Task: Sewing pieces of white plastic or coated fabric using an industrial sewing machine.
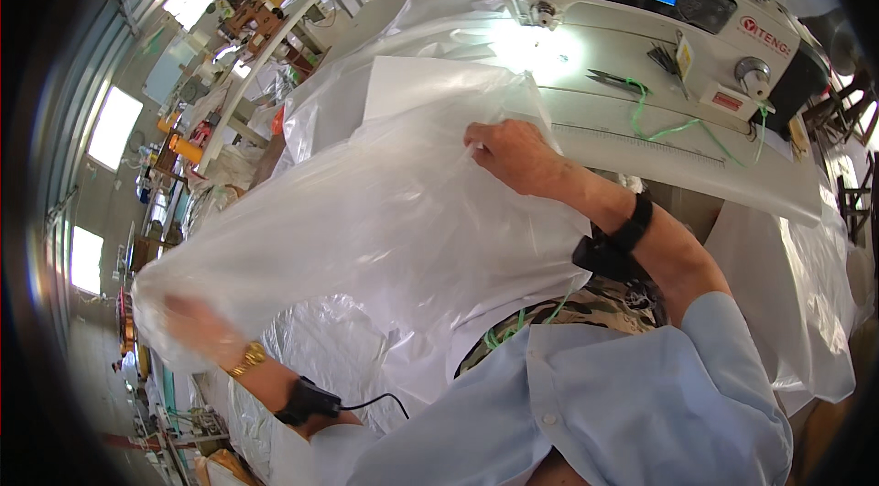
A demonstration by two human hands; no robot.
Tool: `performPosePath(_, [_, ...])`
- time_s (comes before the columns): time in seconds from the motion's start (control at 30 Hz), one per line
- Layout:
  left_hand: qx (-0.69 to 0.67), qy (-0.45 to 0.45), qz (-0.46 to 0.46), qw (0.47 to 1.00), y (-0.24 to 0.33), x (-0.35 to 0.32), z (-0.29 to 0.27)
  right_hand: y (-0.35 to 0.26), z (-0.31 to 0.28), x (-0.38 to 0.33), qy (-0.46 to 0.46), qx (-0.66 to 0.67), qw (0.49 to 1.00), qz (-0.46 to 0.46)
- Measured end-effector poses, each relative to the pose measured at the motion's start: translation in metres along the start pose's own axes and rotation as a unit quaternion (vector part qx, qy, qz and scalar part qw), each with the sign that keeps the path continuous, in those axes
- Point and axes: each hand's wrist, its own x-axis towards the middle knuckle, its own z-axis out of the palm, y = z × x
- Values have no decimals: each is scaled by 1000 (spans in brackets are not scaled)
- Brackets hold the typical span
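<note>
A large, translucent plastic sheet stretches across my lap and up onto the sewing table. My right hand, fingers curled into a pinch, grips the sheet's upper right part near the table edge. At the far left end of the sheet is my left hand, seen through a layer of plastic and smeared by motion. Its fingers cannot be made out. Beneath the sheet, a flat white panel shows at the table's near edge.
A sewing machine with a lit lamp stands at the back right. Thread snips and green thread lie on its table. More plastic sheeting hangs at the right. Cluttered benches line the left.
</note>
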Motion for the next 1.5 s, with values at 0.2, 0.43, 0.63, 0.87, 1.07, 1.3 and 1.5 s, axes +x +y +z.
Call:
performPosePath(0.2, [103, -204, -31, 973, -63, 63, 83, 4, -9, -57, -244, 232, 942, -21])
performPosePath(0.43, [-77, -394, 45, 915, -179, 1, 239, 1, -40, -105, -331, 140, 932, -51])
performPosePath(0.63, [-261, -408, 90, 870, -124, 21, 164, -18, -71, -103, -227, 468, 843, 137])
performPosePath(0.87, [-628, -480, 51, 611, 63, -27, -114, -33, -57, -75, -162, 528, 827, 103])
performPosePath(1.07, [-493, -565, -7, 661, 149, -142, -113, -40, -53, -64, -83, 579, 807, 88])
performPosePath(1.3, [-492, -390, -508, 590, -113, -203, 12, 26, -87, -81, 59, 686, 723, 53])
performPosePath(1.5, [-396, -273, -564, 672, -348, -277, -21, 57, -80, -136, -46, 575, 793, 196])
